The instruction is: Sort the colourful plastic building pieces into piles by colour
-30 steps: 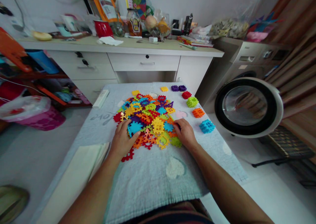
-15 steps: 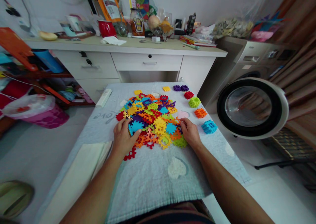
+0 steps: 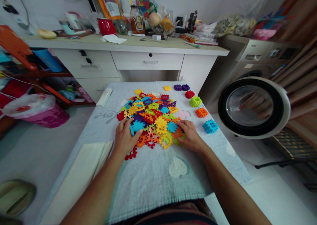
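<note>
A heap of colourful plastic interlocking pieces [image 3: 150, 112] lies on the cloth-covered table between my hands. My left hand [image 3: 124, 136] rests at the heap's left edge, thumb and fingers apart around a blue piece [image 3: 137, 127]. At the right edge, my right hand [image 3: 190, 136] lies with spread fingers over orange and green pieces; its fingertips touch them near another blue piece [image 3: 172, 127]. Yellow pieces [image 3: 160, 125] sit in front, and a red piece [image 3: 131, 154] lies by my left wrist.
Along the table's right side stand assembled blocks: blue [image 3: 210, 126], orange [image 3: 201, 112], green [image 3: 195, 101], red [image 3: 189, 94] and purple [image 3: 182, 87]. A white box [image 3: 104, 97] lies at the back left. Beyond are a cluttered counter [image 3: 148, 46] and a washing machine's open door [image 3: 254, 107].
My right hand has shifted slightly left and over the heap's edge, covering part of the green piece. My left hand stays nearly in place beside the blue piece.
</note>
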Motion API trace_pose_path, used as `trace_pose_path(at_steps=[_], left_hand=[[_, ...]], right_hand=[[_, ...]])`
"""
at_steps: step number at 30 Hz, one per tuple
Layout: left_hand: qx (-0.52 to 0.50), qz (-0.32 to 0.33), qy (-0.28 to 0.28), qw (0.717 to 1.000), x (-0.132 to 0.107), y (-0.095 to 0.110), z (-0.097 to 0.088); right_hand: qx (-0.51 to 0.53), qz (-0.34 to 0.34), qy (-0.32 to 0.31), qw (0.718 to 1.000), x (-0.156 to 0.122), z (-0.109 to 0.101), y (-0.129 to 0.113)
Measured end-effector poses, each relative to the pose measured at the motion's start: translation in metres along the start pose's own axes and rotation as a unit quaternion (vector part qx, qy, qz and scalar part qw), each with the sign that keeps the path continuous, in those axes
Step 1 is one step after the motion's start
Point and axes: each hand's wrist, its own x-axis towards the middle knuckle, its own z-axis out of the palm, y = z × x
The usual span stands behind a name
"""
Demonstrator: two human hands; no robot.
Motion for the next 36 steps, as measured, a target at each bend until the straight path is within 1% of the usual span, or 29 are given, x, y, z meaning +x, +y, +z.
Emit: trace_pose_path(at_steps=[8,11,16,20,22,25,27,29,31,32,34,36], left_hand=[[-0.006,0.008,0.005,1.0,0.0,-0.003,0.001],[-0.005,0.005,0.002,1.0,0.0,-0.005,0.002],[-0.011,0.008,0.008,1.0,0.0,-0.006,0.003],[-0.009,0.012,0.009,1.0,0.0,-0.006,0.003],[-0.006,0.015,0.007,1.0,0.0,-0.006,0.003],[-0.005,0.02,0.011,1.0,0.0,-0.006,0.003],[-0.005,0.022,0.015,1.0,0.001,-0.007,0.004],[-0.003,0.024,0.015,1.0,0.001,-0.007,0.005],[0.001,0.025,0.013,1.0,0.001,-0.008,0.005],[0.002,0.026,0.013,1.0,0.001,-0.008,0.005],[0.001,0.027,0.013,1.0,0.002,-0.008,0.004],[-0.002,0.027,0.015,1.0,0.002,-0.007,0.004]], right_hand=[[0.019,-0.037,0.019,0.999,0.004,0.0,0.002],[0.035,-0.032,0.02,0.999,0.002,0.002,0.006],[0.048,-0.059,0.018,0.997,-0.001,0.003,0.013],[0.029,-0.035,0.02,0.999,0.001,0.002,0.014],[0.022,-0.026,0.023,0.999,0.001,-0.002,0.013],[-0.008,-0.037,0.026,0.999,0.0,-0.017,0.01],[-0.032,-0.054,0.03,0.998,0.0,-0.035,0.013],[-0.044,-0.065,0.041,0.996,0.002,-0.059,0.023],[-0.047,-0.06,0.054,0.996,0.009,-0.084,0.042],[-0.048,-0.046,0.057,0.996,0.014,-0.095,0.055],[-0.04,0.003,0.057,0.998,0.027,-0.114,0.082],[-0.015,0.065,0.044,0.997,0.039,-0.123,0.108]])
